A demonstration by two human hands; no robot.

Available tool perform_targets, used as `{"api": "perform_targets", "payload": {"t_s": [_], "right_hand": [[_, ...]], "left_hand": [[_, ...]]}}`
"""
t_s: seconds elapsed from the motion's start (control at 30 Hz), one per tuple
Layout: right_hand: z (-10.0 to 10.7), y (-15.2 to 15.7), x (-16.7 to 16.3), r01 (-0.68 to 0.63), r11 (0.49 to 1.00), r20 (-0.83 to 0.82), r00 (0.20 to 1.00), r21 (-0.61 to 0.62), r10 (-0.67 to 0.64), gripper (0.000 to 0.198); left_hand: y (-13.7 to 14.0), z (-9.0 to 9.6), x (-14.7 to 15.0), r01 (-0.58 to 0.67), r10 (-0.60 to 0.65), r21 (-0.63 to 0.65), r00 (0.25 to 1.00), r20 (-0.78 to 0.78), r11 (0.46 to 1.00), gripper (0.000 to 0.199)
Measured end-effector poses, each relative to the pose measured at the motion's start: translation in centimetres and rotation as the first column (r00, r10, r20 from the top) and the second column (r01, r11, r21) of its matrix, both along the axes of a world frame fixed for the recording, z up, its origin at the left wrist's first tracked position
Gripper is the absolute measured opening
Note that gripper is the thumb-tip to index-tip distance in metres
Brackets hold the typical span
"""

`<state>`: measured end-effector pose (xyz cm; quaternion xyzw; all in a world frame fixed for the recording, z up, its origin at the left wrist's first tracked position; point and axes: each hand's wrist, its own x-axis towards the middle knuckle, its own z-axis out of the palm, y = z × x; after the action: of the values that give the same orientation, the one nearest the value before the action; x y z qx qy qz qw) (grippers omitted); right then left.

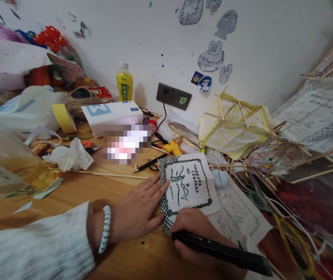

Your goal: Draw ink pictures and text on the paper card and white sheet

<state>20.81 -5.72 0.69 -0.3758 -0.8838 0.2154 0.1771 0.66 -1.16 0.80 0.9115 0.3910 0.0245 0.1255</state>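
Observation:
My left hand [138,208] lies flat with its fingers stretched onto the left edge of a white sheet of paper [189,186], pressing it to the table. The sheet carries a black drawing, columns of characters, a wavy border and a cross-hatched edge. At its lower corner my right hand [194,233] is closed around a thick black marker [221,251], whose tip is hidden behind the fingers. Under and right of the sheet lies another paper with pencil-like line drawings [236,214]. A small white round object [219,179] stands beside the sheet.
Yellow-handled scissors [295,249] and white cables lie at right, near stick-and-paper frames [233,124]. Behind are a black pen [150,162], a yellow glue gun [172,147], a white box [112,114] and a drink bottle [124,82]. Crumpled tissue [71,155] and a large plastic container [5,163] stand left.

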Motion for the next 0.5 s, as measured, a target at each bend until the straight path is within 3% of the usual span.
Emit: {"api": "perform_targets", "payload": {"t_s": [0.27, 0.5], "right_hand": [[-0.2, -0.2, 0.8, 0.253, 0.967, -0.102, 0.963, 0.014, -0.251, 0.010], [0.6, -0.1, -0.2, 0.324, 0.945, -0.037, 0.945, -0.046, -0.326, 0.012]], "left_hand": [[0.0, 0.2, -0.1, 0.007, -0.007, -0.003, 1.000, 0.026, 1.000, 0.071], [-0.1, 0.3, 0.1, 0.003, -0.003, 0.002, 1.000, 0.010, 1.000, 0.072]]}}
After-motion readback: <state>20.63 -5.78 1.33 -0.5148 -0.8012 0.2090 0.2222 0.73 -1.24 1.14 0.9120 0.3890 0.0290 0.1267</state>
